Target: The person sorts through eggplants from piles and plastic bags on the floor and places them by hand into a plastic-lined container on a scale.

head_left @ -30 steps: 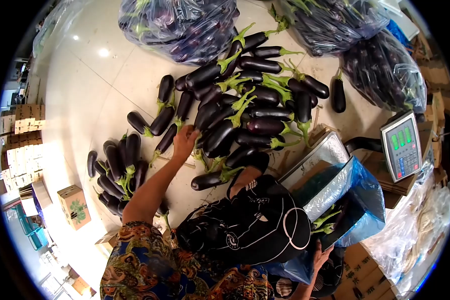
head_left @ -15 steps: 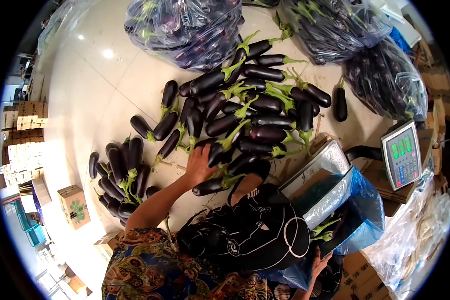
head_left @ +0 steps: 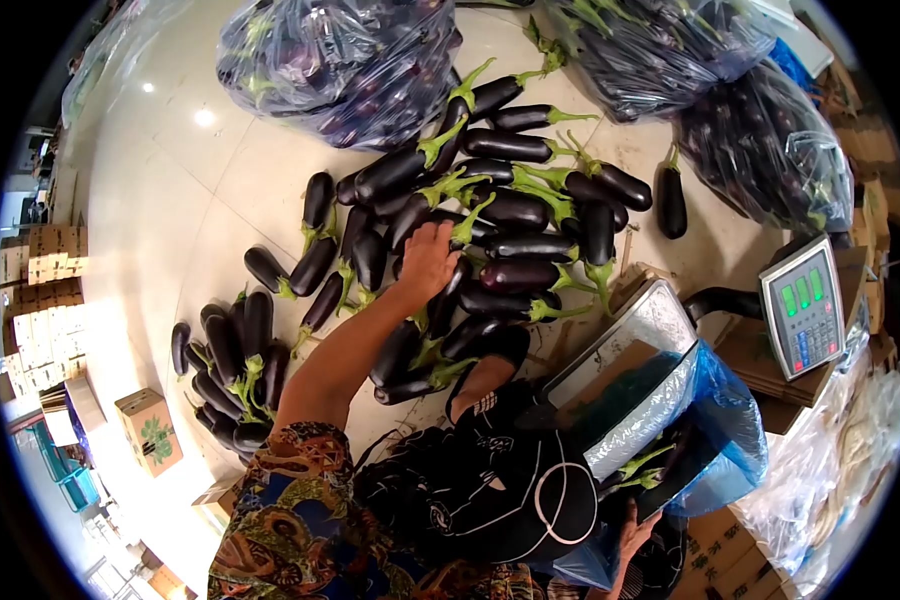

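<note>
Loose dark purple eggplants (head_left: 530,246) with green stems lie in a pile on the tiled floor. My left hand (head_left: 430,262) reaches into the middle of this pile, its fingers bent over an eggplant that the hand mostly covers; a green stem shows beside the fingertips. At the lower right, my right hand (head_left: 636,532) grips the lower edge of a blue plastic bag (head_left: 725,430). Several eggplants with green stems (head_left: 642,466) lie inside the bag's mouth. The bag rests against the metal platform of a scale (head_left: 620,335).
A smaller eggplant group (head_left: 235,365) lies at the left. Large clear bags of eggplants (head_left: 340,70) stand at the back, with others at the right (head_left: 760,150). The scale's lit display (head_left: 802,305) rises at the right. Cardboard boxes (head_left: 150,430) stand at the left.
My left hand has moved away from my body, farther into the pile. An eggplant now lies nearer my knees, just below where the hand was. My right hand stays at the blue bag.
</note>
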The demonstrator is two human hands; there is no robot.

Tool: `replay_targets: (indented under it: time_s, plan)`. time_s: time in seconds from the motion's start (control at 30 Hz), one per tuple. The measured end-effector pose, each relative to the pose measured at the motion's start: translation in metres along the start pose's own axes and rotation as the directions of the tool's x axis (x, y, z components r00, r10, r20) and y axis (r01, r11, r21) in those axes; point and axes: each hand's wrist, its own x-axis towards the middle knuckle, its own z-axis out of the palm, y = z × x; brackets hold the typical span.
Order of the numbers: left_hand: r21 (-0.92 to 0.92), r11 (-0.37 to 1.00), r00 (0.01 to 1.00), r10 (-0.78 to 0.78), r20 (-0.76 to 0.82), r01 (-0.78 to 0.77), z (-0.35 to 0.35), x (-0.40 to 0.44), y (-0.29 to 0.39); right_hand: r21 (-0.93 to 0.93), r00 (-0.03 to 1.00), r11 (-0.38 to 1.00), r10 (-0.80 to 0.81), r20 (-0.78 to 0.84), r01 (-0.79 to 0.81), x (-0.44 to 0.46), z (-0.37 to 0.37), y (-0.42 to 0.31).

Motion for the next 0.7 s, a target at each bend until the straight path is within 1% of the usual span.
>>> replay_targets:
  time_s: [0.03, 0.13, 0.23, 0.3, 0.33, 0.37, 0.4, 0.43, 0.47, 0.57, 0.6, 0.63, 0.7]
  plan:
    - [0.032, 0.999, 0.997, 0.019, -0.078, -0.017, -0.002, 0.0, -0.001, 0.014, 1.0, 1.0, -0.013, 0.005, 0.013, -0.002, 0.001, -0.005]
    - [0.083, 0.992, 0.992, 0.097, -0.075, -0.091, -0.019, -0.001, -0.013, 0.02, 0.999, 0.999, 0.041, 0.007, -0.041, -0.006, 0.001, -0.02]
    - [0.126, 0.989, 0.995, -0.075, -0.064, 0.083, -0.039, 0.004, -0.028, 0.083, 1.0, 0.997, -0.001, 0.006, 0.0, -0.008, 0.003, -0.018]
    - [0.11, 0.955, 0.962, -0.273, -0.024, 0.274, -0.055, 0.01, -0.036, 0.114, 1.0, 0.993, -0.002, 0.014, 0.0, -0.008, 0.003, -0.018]
    - [0.099, 0.933, 0.938, -0.345, -0.034, 0.347, -0.058, 0.01, -0.036, 0.129, 1.0, 0.992, -0.003, 0.019, 0.001, -0.008, 0.003, -0.018]
    - [0.094, 0.964, 0.959, -0.232, -0.161, 0.249, -0.058, 0.006, -0.032, 0.14, 1.0, 0.99, -0.019, 0.019, 0.016, -0.008, 0.003, -0.02]
    - [0.098, 0.984, 0.952, -0.113, -0.285, 0.146, -0.058, -0.001, -0.025, 0.151, 0.999, 0.988, -0.034, 0.016, 0.031, -0.009, 0.003, -0.021]
    - [0.114, 0.993, 0.915, 0.008, -0.403, 0.041, -0.059, -0.008, -0.017, 0.163, 0.999, 0.986, -0.047, 0.01, 0.045, -0.01, 0.003, -0.021]
    - [0.08, 0.997, 0.915, 0.037, -0.402, -0.005, -0.067, -0.013, 0.003, 0.13, 1.0, 0.991, -0.013, 0.021, 0.01, -0.008, 0.003, -0.016]
    - [-0.101, 0.982, 0.953, 0.129, -0.274, -0.162, -0.056, -0.035, 0.035, 0.073, 0.999, 0.997, -0.004, -0.032, 0.006, -0.009, 0.004, -0.016]
    - [-0.361, 0.93, 0.998, 0.06, -0.027, -0.066, -0.059, -0.042, 0.051, 0.085, 1.0, 0.996, 0.006, -0.017, -0.004, -0.007, 0.005, -0.008]
    - [-0.565, 0.82, 0.971, 0.052, 0.232, 0.091, -0.064, -0.046, 0.071, 0.06, 1.0, 0.998, 0.017, -0.013, -0.016, -0.007, 0.004, -0.009]
    - [-0.649, 0.758, 0.965, 0.118, 0.234, 0.065, -0.053, -0.053, 0.094, 0.011, 0.999, 0.999, 0.032, -0.003, -0.032, -0.007, 0.003, -0.013]
